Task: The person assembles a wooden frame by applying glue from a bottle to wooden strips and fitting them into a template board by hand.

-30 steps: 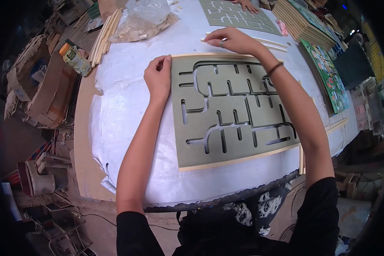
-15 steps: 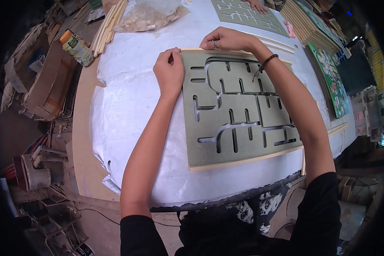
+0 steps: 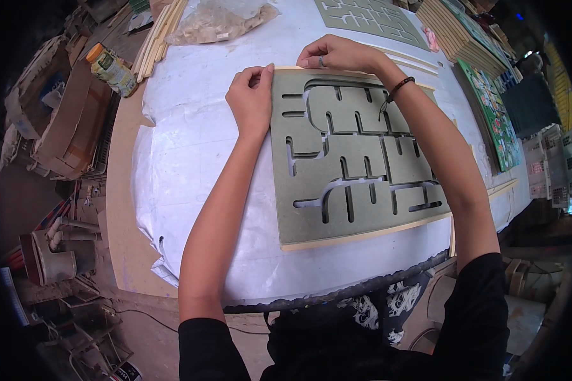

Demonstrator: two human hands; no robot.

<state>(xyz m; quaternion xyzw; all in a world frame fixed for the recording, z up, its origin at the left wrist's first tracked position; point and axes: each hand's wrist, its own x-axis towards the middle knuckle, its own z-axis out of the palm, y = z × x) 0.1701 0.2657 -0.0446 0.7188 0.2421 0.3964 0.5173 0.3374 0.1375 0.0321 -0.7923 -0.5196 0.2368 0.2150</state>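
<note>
A grey-green board with maze-like cut slots (image 3: 349, 165) lies flat on the white-covered table (image 3: 197, 159). A thin pale wooden strip (image 3: 286, 67) runs along its far edge, and another strip (image 3: 362, 233) lines its near edge. My left hand (image 3: 251, 98) pinches the far left corner of the board where the strip ends. My right hand (image 3: 337, 54), with a ring on one finger, presses its fingertips on the far strip a little further right. A dark cord bracelet (image 3: 397, 87) sits on my right wrist.
A bottle with an orange cap (image 3: 111, 68) stands at the table's left edge beside a bundle of wooden strips (image 3: 159, 35) and a plastic bag of small pieces (image 3: 219, 22). Another slotted board (image 3: 368, 16) lies at the far side. Stacked boards (image 3: 457, 38) and colourful panels (image 3: 492, 114) crowd the right.
My right hand brought a wooden strip from further back onto the board's far edge. My left hand stayed at the far left corner. The view shifted slightly.
</note>
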